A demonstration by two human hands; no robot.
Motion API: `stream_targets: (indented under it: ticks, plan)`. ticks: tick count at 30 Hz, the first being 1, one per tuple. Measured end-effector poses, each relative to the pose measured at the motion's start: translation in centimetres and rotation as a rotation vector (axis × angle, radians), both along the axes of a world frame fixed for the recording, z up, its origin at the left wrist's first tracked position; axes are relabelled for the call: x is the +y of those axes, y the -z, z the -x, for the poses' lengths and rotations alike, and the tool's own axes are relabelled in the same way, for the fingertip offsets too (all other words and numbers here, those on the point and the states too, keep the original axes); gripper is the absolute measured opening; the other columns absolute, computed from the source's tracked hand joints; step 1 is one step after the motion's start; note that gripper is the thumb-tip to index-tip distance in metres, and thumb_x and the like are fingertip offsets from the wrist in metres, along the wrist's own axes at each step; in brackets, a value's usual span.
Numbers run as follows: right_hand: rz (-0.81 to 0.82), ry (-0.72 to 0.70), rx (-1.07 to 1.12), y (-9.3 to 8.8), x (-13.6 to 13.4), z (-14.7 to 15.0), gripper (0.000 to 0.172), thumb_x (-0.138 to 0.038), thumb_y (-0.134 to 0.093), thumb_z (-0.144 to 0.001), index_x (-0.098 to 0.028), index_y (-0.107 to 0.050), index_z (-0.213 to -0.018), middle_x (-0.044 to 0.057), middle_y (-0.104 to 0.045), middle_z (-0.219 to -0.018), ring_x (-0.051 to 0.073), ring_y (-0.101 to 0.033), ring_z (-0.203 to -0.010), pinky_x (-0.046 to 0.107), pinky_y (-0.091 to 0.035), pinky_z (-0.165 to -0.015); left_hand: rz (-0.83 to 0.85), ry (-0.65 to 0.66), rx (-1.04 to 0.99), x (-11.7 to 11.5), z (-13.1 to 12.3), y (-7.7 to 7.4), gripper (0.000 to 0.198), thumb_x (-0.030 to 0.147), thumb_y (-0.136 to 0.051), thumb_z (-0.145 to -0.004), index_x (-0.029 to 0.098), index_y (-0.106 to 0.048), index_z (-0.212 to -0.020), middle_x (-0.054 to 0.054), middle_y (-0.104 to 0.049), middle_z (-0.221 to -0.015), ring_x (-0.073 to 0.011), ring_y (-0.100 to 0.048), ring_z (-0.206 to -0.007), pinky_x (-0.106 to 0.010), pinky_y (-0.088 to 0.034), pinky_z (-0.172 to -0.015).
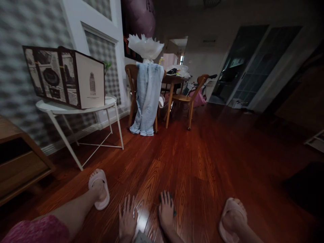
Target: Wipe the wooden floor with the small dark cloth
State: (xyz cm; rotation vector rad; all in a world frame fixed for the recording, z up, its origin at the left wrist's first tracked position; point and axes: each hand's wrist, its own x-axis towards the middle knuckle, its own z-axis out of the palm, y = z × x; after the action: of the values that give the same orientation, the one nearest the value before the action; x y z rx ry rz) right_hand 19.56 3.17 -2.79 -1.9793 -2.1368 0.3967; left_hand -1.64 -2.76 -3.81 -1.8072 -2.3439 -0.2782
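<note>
My left hand (128, 217) is over the wooden floor with its fingers spread and nothing visible in it. Close by its wrist, a grey thing (143, 237) shows at the bottom edge, mostly cut off. To its right, my right hand (166, 209) has its fingers stretched forward. Under that hand a small dark object (174, 213) peeks out at the sides; the palm hides most of it, and its kind cannot be made out. A pink slipper (103, 195) is on the foot at left, another pink slipper (225, 221) on the foot at right.
A white side table (111, 100) at left bears a large printed box (92, 81). Pale jeans (148, 98) hang over a wooden chair (129, 72) near the dining table (172, 79). A second chair (186, 98) stands beside it. A wooden cabinet (22, 162) borders the left.
</note>
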Motion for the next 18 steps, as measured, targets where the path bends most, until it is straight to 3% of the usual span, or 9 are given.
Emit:
stream_targets:
  ticks: [2,4,6,8,11,14,16,18]
  plan:
    - [0.021,-0.184,0.063,-0.2,-0.7,2.2,0.06,-0.028,-0.037,-0.095,-0.031,-0.042,-0.154,0.0,-0.031,-0.165,0.027,-0.022,-0.154,0.053,-0.018,-0.125,-0.015,0.006,-0.007,0.1,0.1,0.5,0.057,0.032,-0.035,-0.092,0.029,-0.042,-0.149,-0.005,-0.043,-0.16,-0.0254,-0.036,-0.15,-0.056,-0.017,-0.126]
    - [0.008,-0.405,0.112,-0.8,-0.6,2.4,0.061,-0.028,-0.037,-0.095,-0.036,-0.038,-0.155,-0.003,-0.03,-0.165,0.024,-0.022,-0.154,0.05,-0.019,-0.125,-0.025,0.005,-0.003,0.2,0.1,0.9,0.057,0.033,-0.036,-0.092,0.029,-0.042,-0.149,-0.005,-0.043,-0.16,-0.0255,-0.035,-0.15,-0.056,-0.018,-0.126]
    - [-0.001,-0.588,0.127,-1.8,0.7,0.3,0.064,-0.026,-0.039,-0.093,-0.036,-0.036,-0.156,-0.003,-0.033,-0.164,0.022,-0.024,-0.154,0.048,-0.021,-0.125,-0.022,0.008,0.004,0.2,0.1,1.1,0.058,0.033,-0.036,-0.092,0.029,-0.04,-0.149,-0.004,-0.041,-0.161,-0.0257,-0.033,-0.151,-0.057,-0.018,-0.126]
    - [-0.008,-0.599,0.107,-2.6,2.8,-3.6,0.064,-0.025,-0.039,-0.09,-0.034,-0.041,-0.154,-0.001,-0.038,-0.162,0.021,-0.027,-0.153,0.047,-0.023,-0.124,-0.003,0.002,0.003,0.3,0.0,1.0,0.058,0.032,-0.036,-0.092,0.029,-0.039,-0.15,-0.005,-0.04,-0.161,-0.0259,-0.033,-0.151,-0.058,-0.017,-0.126]
    - [-0.093,-0.242,0.035,-2.3,5.2,-11.3,0.061,-0.026,-0.031,-0.092,-0.026,-0.051,-0.149,0.004,-0.046,-0.158,0.022,-0.032,-0.15,0.047,-0.027,-0.122,0.021,-0.017,-0.005,0.2,-0.1,0.5,0.058,0.03,-0.034,-0.092,0.029,-0.038,-0.15,-0.006,-0.039,-0.161,-0.0262,-0.035,-0.15,-0.058,-0.017,-0.126]
    - [-0.213,0.206,-0.042,-0.3,5.3,-18.3,0.063,-0.029,-0.023,-0.092,-0.019,-0.056,-0.144,0.01,-0.051,-0.153,0.025,-0.035,-0.148,0.049,-0.033,-0.117,0.006,-0.013,-0.012,0.1,-0.2,0.0,0.058,0.029,-0.034,-0.092,0.029,-0.038,-0.15,-0.005,-0.039,-0.162,-0.0262,-0.033,-0.151,-0.058,-0.014,-0.127]
    - [-0.296,0.411,-0.08,1.0,4.2,-20.9,0.065,-0.031,-0.021,-0.092,-0.014,-0.056,-0.144,0.015,-0.053,-0.15,0.029,-0.035,-0.148,0.053,-0.034,-0.114,-0.002,-0.004,-0.024,0.0,-0.2,-0.4,0.058,0.029,-0.034,-0.092,0.028,-0.038,-0.15,-0.005,-0.038,-0.162,-0.0255,-0.032,-0.152,-0.057,-0.014,-0.127]
    - [-0.371,0.554,-0.111,1.6,2.9,-20.9,0.067,-0.032,-0.02,-0.092,-0.011,-0.052,-0.147,0.02,-0.052,-0.149,0.033,-0.034,-0.148,0.058,-0.035,-0.112,0.011,-0.006,-0.04,0.0,-0.3,-0.8,0.058,0.029,-0.033,-0.093,0.028,-0.038,-0.15,-0.006,-0.039,-0.162,-0.0249,-0.034,-0.151,-0.057,-0.015,-0.127]
